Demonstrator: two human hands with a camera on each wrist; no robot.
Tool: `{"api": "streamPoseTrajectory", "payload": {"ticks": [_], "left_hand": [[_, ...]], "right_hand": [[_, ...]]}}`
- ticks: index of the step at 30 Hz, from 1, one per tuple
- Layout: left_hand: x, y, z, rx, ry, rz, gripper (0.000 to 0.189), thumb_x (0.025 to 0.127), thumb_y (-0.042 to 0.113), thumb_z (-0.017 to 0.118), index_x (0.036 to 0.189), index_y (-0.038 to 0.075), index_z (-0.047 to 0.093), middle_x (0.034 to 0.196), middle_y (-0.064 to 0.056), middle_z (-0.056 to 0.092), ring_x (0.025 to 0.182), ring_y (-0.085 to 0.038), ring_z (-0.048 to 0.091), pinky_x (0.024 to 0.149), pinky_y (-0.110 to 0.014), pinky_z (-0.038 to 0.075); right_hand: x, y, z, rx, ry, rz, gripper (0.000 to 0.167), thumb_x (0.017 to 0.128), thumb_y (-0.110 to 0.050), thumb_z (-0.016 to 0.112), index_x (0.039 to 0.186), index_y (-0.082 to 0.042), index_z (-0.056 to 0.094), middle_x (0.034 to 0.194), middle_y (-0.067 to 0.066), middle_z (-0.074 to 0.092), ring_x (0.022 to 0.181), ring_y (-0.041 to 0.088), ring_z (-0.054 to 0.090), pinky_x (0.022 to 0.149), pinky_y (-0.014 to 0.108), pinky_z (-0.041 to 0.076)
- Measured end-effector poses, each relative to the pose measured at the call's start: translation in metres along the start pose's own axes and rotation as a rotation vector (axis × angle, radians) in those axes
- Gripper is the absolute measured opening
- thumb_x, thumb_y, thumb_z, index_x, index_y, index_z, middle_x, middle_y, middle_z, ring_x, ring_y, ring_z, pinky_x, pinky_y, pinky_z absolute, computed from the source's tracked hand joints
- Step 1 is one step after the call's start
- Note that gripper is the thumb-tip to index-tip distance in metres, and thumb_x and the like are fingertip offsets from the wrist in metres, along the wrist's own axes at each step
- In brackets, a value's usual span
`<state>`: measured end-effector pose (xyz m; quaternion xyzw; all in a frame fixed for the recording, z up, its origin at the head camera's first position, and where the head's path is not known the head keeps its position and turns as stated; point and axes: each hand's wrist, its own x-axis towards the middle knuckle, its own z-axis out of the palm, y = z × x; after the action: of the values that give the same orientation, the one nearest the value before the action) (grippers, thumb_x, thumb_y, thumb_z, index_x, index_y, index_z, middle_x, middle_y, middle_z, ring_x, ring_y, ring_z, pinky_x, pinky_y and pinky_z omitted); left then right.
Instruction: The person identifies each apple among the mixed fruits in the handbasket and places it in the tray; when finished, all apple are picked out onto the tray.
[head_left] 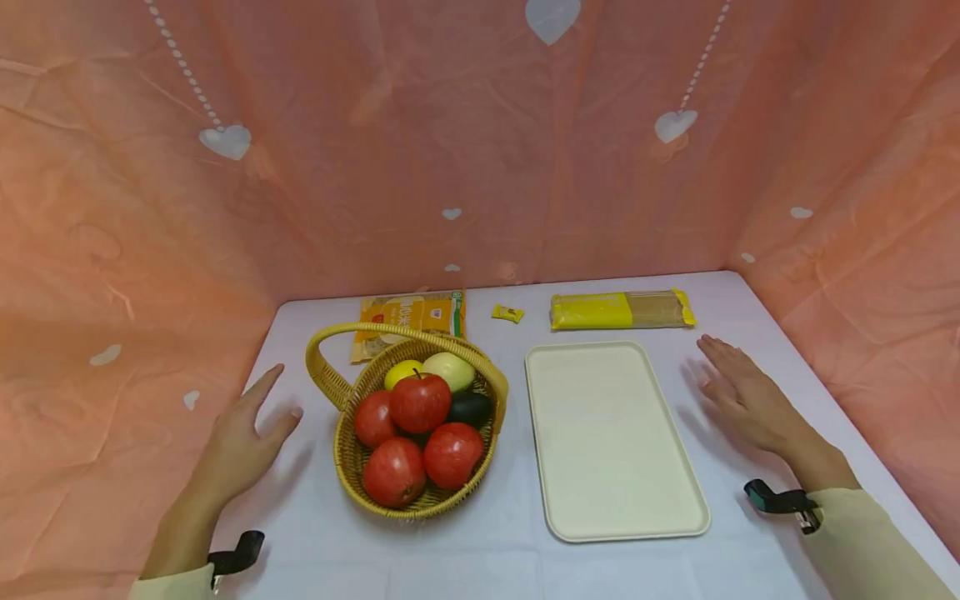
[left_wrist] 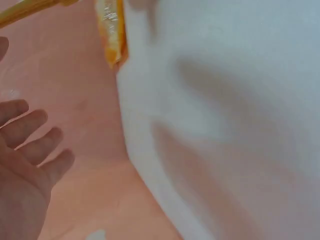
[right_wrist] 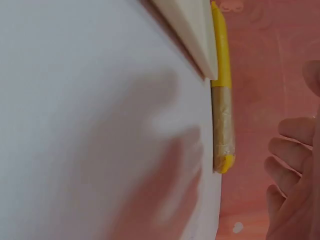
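My left hand (head_left: 238, 446) hovers left of a wicker basket (head_left: 342, 454), fingers extended and nothing in them. In the left wrist view its fingers (left_wrist: 41, 145) are spread apart. Red apples (head_left: 420, 402), a yellow fruit (head_left: 402, 372), a pale green one (head_left: 448, 370) and a dark green item (head_left: 471, 408) fill the basket, whose handle (head_left: 375, 327) arches over the back. To the right lies a cream rectangular tray (head_left: 611, 442). Beyond its right side my right hand (head_left: 750, 408) is held over the cloth, fingers relaxed, holding nothing.
Along the back of the white-covered table (head_left: 510, 558) lie an orange food packet (head_left: 416, 312) behind the basket, a small yellow wrapped piece (head_left: 507, 313) and a long yellow noodle packet (head_left: 622, 309). Pink curtains (head_left: 480, 167) with hearts enclose the back and sides.
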<state>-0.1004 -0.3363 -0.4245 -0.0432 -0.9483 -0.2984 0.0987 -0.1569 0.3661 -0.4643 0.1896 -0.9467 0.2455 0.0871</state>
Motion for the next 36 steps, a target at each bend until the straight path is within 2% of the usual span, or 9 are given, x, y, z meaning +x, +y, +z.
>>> {"api": "streamPoseTrajectory", "payload": {"ticks": [5,8,11,15,18,24,30,32,36], "left_hand": [[-0.019,0.0,-0.012,-0.124,0.099,0.063,0.068,0.099,0.01,0.079,0.163,0.011,0.053,0.159,-0.002,0.062,0.139,0.003,0.06,0.112,-0.009,0.045],[-0.027,0.006,-0.017,-0.256,0.112,0.129,0.069,0.094,-0.007,0.078,0.159,0.002,0.055,0.149,0.022,0.063,0.126,0.023,0.055,0.103,0.0,0.044],[-0.033,0.017,-0.022,-0.372,0.091,0.165,0.067,0.093,-0.017,0.073,0.156,-0.005,0.055,0.144,0.028,0.064,0.128,0.014,0.062,0.103,-0.005,0.049],[-0.036,0.033,-0.026,-0.538,0.011,0.205,0.06,0.095,-0.022,0.065,0.153,-0.012,0.054,0.148,0.011,0.07,0.133,0.0,0.067,0.104,-0.012,0.053],[-0.035,0.045,-0.025,-0.618,-0.054,0.242,0.056,0.096,-0.022,0.063,0.151,-0.013,0.055,0.15,0.004,0.07,0.135,-0.005,0.067,0.105,-0.014,0.054],[-0.03,0.066,-0.012,-0.638,-0.146,0.274,0.056,0.097,-0.019,0.063,0.152,-0.007,0.057,0.15,-0.002,0.069,0.135,-0.009,0.068,0.109,-0.017,0.054],[-0.018,0.081,0.002,-0.556,-0.222,0.242,0.054,0.101,-0.006,0.069,0.154,0.003,0.06,0.148,-0.017,0.069,0.133,-0.012,0.07,0.107,-0.017,0.055],[-0.014,0.084,0.005,-0.512,-0.245,0.218,0.053,0.103,0.001,0.071,0.154,0.006,0.06,0.148,-0.02,0.069,0.13,-0.016,0.072,0.105,-0.016,0.056],[-0.005,0.087,0.011,-0.458,-0.298,0.179,0.052,0.105,0.008,0.072,0.156,0.006,0.059,0.147,-0.02,0.069,0.125,-0.03,0.075,0.101,-0.017,0.058]], "right_hand": [[-0.002,-0.008,-0.007,0.076,0.02,0.046,0.067,0.112,-0.024,0.059,0.173,-0.014,0.033,0.172,0.029,0.038,0.155,0.06,0.035,0.125,0.079,0.025],[-0.003,-0.012,-0.011,0.095,0.017,0.063,0.067,0.112,-0.025,0.06,0.173,-0.017,0.035,0.17,0.031,0.041,0.15,0.064,0.039,0.118,0.084,0.03],[-0.004,-0.015,-0.012,0.099,0.022,0.067,0.063,0.111,-0.024,0.062,0.171,-0.017,0.04,0.166,0.03,0.047,0.15,0.058,0.044,0.125,0.074,0.034],[-0.005,-0.015,-0.01,0.122,0.035,0.056,0.058,0.11,-0.021,0.064,0.166,-0.014,0.048,0.163,0.027,0.053,0.158,0.002,0.039,0.129,0.02,0.027],[-0.004,-0.016,-0.007,0.15,0.029,0.061,0.057,0.11,-0.021,0.064,0.165,-0.015,0.05,0.163,0.025,0.054,0.142,-0.027,0.027,0.121,0.007,0.021],[0.002,-0.019,0.004,0.2,0.024,0.086,0.055,0.11,-0.021,0.065,0.163,-0.014,0.054,0.162,0.022,0.056,0.14,-0.027,0.03,0.122,0.01,0.025],[0.008,-0.021,0.015,0.273,0.008,0.131,0.055,0.11,-0.023,0.064,0.163,-0.013,0.053,0.164,0.02,0.054,0.15,-0.01,0.039,0.121,0.075,0.036],[0.011,-0.021,0.019,0.289,-0.007,0.148,0.055,0.111,-0.025,0.063,0.164,-0.013,0.052,0.165,0.019,0.054,0.154,0.0,0.042,0.118,0.076,0.037],[0.015,-0.018,0.025,0.319,-0.037,0.174,0.054,0.113,-0.027,0.059,0.164,-0.013,0.051,0.164,0.019,0.055,0.155,0.011,0.046,0.126,0.026,0.04]]}}
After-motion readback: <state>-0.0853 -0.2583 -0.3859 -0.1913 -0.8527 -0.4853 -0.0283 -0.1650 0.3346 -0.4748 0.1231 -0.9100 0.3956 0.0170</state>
